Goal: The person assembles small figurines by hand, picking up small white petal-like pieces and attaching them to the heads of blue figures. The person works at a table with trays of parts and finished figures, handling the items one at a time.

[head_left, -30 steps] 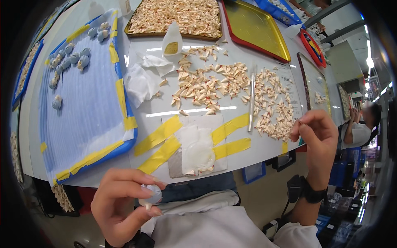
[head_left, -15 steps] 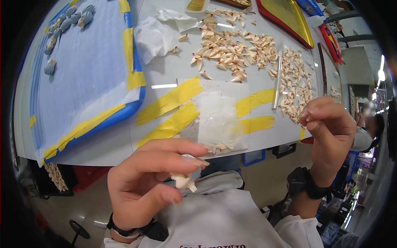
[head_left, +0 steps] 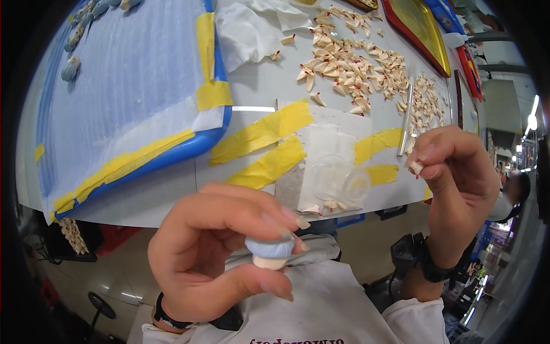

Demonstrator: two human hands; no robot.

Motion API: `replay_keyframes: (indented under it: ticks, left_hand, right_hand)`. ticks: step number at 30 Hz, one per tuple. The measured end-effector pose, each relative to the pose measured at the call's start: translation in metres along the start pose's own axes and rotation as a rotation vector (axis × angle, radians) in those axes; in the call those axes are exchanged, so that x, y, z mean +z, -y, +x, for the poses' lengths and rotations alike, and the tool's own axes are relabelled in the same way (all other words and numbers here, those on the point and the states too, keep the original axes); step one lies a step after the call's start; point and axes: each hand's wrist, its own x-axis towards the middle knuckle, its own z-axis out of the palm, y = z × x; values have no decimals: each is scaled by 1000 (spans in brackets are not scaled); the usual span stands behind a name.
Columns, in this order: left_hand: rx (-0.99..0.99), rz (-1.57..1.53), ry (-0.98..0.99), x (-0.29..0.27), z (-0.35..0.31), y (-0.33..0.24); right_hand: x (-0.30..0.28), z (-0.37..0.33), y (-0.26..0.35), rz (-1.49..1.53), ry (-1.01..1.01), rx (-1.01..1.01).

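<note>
Low in front of my body, my left hand (head_left: 212,252) pinches a small rounded figurine piece (head_left: 270,250), pale blue on top and cream below. Its fingers are curled, with the thumb under the piece. Higher up on the right, my right hand (head_left: 458,166) holds a tiny cream piece with a red tip (head_left: 416,168) between thumb and fingertips. Many similar pointed cream pieces (head_left: 366,69) with red ends lie spread across the table beyond. Nearer, a clear round plastic dish (head_left: 335,178) sits on a white pad, with a few cream pieces by its front edge.
To the left lies a blue-rimmed tray (head_left: 132,103) lined with pale sheet and yellow tape, bearing several blue figurine pieces (head_left: 70,69). Crumpled white tissue (head_left: 246,34) is beside it. A metal rod (head_left: 406,117) borders the pieces; a red-and-gold tray (head_left: 421,34) stands far right.
The piece in my left hand has been turned, so its blue top now faces up. My right hand has shifted slightly, showing more of its small piece. The view has moved.
</note>
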Motion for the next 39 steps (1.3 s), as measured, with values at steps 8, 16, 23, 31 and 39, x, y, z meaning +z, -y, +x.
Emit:
replay_keyframes:
  ticks: [8, 16, 23, 31, 39]
  left_hand:
    - [183, 147, 224, -16, 5, 6]
    - [270, 303, 368, -21, 15, 10]
    - [174, 181, 275, -13, 9, 6]
    - [179, 199, 313, 1, 3, 11]
    - [190, 293, 299, 3, -3, 3]
  right_hand:
    - [16, 7, 11, -470, 225, -308]
    - [17, 18, 14, -615, 242, -537]
    - [21, 5, 31, -590, 203, -390]
    - [13, -31, 2, -55, 151, -459]
    - [20, -46, -18, 105, 174, -485]
